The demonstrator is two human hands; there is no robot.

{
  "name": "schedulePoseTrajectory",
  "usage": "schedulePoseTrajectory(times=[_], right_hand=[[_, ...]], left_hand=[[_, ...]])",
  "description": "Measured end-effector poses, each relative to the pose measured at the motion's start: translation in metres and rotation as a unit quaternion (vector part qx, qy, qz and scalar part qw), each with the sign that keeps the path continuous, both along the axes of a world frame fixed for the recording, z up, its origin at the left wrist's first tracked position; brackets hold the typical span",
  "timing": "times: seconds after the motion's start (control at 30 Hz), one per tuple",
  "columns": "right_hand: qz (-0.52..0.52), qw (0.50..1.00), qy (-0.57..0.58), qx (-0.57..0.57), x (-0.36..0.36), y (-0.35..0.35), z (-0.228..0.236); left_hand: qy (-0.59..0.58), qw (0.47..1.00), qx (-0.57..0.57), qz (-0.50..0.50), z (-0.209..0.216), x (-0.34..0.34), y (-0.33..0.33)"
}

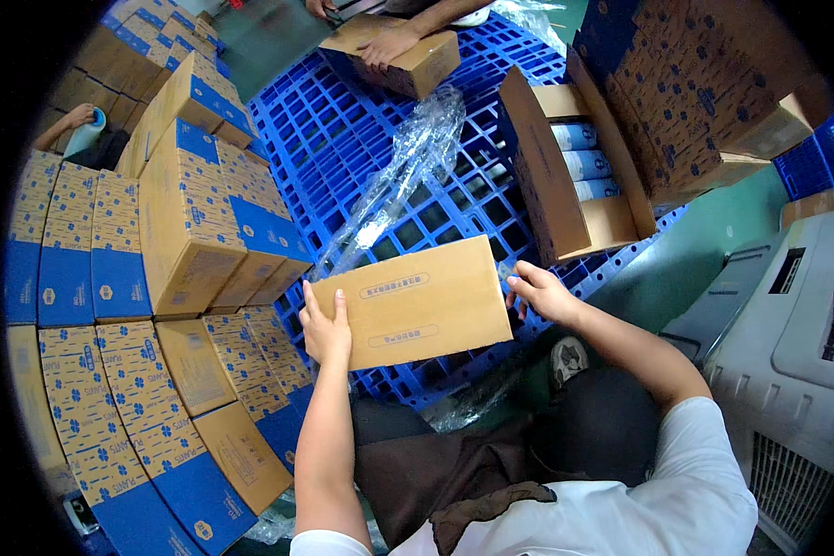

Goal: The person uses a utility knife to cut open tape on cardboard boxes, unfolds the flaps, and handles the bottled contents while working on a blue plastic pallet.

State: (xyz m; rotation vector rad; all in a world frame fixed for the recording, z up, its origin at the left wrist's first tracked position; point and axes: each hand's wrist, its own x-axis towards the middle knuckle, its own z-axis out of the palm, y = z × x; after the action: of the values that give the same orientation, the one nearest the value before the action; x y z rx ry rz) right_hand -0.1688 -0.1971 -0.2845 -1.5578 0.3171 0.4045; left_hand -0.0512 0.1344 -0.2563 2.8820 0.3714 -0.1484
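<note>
In front of me a plain brown cardboard box [426,320] is tilted a little over the blue plastic pallet [320,120]. My left hand [324,326] grips its left end, the thumb on the upper face and the fingers down the side. Off the box's right edge, my right hand [542,292] is closed with curled fingers. A small blue bit shows at its fingertips, but I cannot make out what it is. Crumpled clear plastic film [394,185] lies across the pallet.
An opened carton [547,176] with light-blue rolled packs [584,165] stands at the right. Stacked blue-and-brown cartons [190,222] line the left. Another person's hand [389,44] rests on a far box [426,67]; one at left holds a roll [85,134]. A white machine [797,343] stands right.
</note>
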Motion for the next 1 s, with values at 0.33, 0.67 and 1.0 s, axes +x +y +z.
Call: schedulePoseTrajectory(times=[0.33,0.67,1.0], right_hand=[[-0.011,1.0,0.013,0.008,0.011,0.002,0.016],[-0.02,0.999,-0.029,0.01,0.011,0.003,0.007],[0.256,0.962,0.088,-0.032,0.023,-0.022,0.023]], left_hand=[[-0.028,0.999,-0.003,-0.02,-0.004,-0.001,0.005],[-0.004,1.0,-0.006,-0.01,0.0,0.0,0.003],[0.015,1.0,-0.015,-0.002,0.003,0.003,0.0]])
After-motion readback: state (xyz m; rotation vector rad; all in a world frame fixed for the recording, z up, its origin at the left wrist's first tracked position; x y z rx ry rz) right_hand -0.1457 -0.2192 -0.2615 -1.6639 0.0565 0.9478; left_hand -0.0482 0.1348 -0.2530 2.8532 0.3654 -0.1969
